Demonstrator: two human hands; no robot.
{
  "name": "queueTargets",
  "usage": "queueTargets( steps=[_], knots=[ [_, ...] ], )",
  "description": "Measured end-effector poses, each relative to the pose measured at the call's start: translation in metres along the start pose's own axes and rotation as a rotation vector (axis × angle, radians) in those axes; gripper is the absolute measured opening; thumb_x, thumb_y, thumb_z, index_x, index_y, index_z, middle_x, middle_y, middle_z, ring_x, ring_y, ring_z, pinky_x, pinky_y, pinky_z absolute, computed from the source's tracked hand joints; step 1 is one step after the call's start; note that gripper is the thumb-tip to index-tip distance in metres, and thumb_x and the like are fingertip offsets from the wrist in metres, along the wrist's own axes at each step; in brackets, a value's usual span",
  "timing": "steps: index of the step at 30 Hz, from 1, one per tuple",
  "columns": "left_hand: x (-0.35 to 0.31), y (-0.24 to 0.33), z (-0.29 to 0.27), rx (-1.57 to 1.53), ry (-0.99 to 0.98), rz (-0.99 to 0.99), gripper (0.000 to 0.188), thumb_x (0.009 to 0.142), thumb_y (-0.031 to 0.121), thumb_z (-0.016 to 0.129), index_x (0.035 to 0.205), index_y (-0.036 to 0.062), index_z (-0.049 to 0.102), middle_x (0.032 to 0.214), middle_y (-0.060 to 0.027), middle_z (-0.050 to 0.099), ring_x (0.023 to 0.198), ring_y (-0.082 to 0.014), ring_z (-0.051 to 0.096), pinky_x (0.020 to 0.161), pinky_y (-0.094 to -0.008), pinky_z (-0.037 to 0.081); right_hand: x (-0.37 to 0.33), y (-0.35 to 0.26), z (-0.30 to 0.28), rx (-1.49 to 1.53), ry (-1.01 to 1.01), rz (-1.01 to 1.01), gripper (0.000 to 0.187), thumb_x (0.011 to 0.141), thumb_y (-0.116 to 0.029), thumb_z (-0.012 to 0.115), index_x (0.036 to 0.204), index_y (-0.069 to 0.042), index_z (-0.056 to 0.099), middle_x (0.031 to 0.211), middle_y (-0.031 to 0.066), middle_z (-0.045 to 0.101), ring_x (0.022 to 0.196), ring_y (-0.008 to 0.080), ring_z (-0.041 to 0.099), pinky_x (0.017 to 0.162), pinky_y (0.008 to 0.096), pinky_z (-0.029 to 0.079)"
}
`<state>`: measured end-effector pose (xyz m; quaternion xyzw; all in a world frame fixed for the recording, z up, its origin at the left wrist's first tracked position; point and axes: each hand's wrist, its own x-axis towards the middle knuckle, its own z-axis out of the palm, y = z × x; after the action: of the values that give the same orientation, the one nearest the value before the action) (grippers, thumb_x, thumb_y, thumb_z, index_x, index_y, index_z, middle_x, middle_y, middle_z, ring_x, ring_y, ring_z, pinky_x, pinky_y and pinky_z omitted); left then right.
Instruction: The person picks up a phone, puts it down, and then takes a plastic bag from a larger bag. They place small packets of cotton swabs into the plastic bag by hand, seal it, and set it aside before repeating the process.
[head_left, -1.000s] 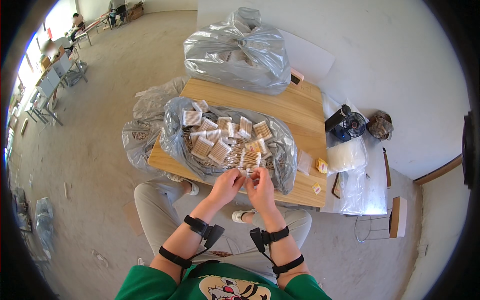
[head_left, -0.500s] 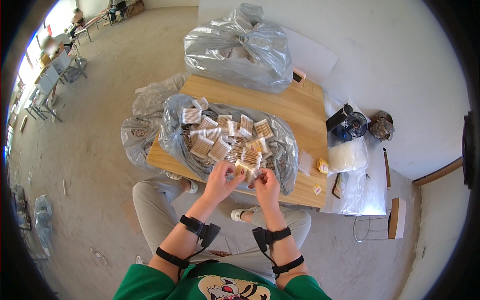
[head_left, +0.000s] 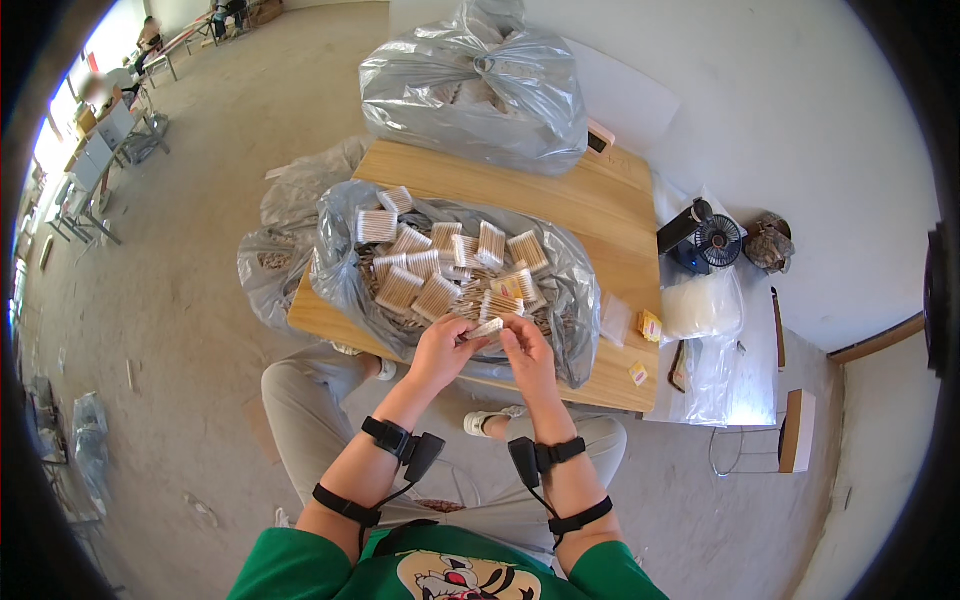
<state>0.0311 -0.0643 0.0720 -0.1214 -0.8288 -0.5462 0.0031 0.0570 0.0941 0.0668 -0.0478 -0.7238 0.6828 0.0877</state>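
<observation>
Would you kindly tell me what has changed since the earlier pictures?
The small packet, broad side up half a second ago, is now tipped nearly edge-on between the left hand and right hand. Nothing was visibly let go. The swab bundles in the open grey bag and the yellow box stayed put.

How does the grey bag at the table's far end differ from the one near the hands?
The far bag is bunched shut; the near bag lies open. The far bag bulges tall; the near bag spreads low, showing bundled cotton swabs. Both are shiny grey plastic.
</observation>
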Motion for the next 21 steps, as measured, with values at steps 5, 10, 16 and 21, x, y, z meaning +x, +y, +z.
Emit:
queueTargets(
  steps=[5,10,16,21],
  knots=[
    [0.008,-0.003,0.002,-0.019,0.003,0.027,0.021,0.074,0.013,0.073,0.086,-0.0016,0.064,0.078,-0.0093,0.057,0.064,-0.0179,0.053,0.060,-0.0272,0.043,0.012,0.000,0.004,-0.251,-0.051,-0.091,0.017,0.088,-0.011,0.060,0.101,0.000,0.059,0.087,-0.0005,0.059,0.079,0.0058,0.051,0.070,0.0190,0.041],
    [0.014,-0.008,0.005,-0.158,0.068,-0.050,0.021,0.076,0.013,0.072,0.091,-0.0002,0.066,0.079,-0.0060,0.058,0.067,-0.0137,0.053,0.060,-0.0256,0.042,0.020,0.007,0.014,0.065,-0.008,-0.009,0.009,0.087,-0.009,0.060,0.093,-0.002,0.060,0.076,-0.0039,0.055,0.069,0.0030,0.047,0.061,0.0179,0.037],
    [0.019,-0.010,0.012,-0.161,0.184,-0.030,0.016,0.072,0.008,0.072,0.086,0.0013,0.067,0.075,-0.0058,0.057,0.066,-0.0162,0.055,0.058,-0.0266,0.043,0.030,0.009,0.022,0.217,0.013,-0.006,0.003,0.087,-0.006,0.058,0.086,-0.003,0.058,0.071,-0.0064,0.049,0.063,0.0014,0.040,0.055,0.0173,0.032],
    [0.023,-0.007,0.012,-0.001,0.248,0.057,0.009,0.074,0.007,0.070,0.077,0.0012,0.065,0.071,-0.0071,0.057,0.064,-0.0196,0.056,0.057,-0.0280,0.043,0.036,0.009,0.017,-0.026,-0.015,-0.029,0.004,0.088,-0.006,0.058,0.090,-0.003,0.057,0.073,-0.0042,0.052,0.063,0.0025,0.044,0.057,0.0177,0.035]
  ],
)
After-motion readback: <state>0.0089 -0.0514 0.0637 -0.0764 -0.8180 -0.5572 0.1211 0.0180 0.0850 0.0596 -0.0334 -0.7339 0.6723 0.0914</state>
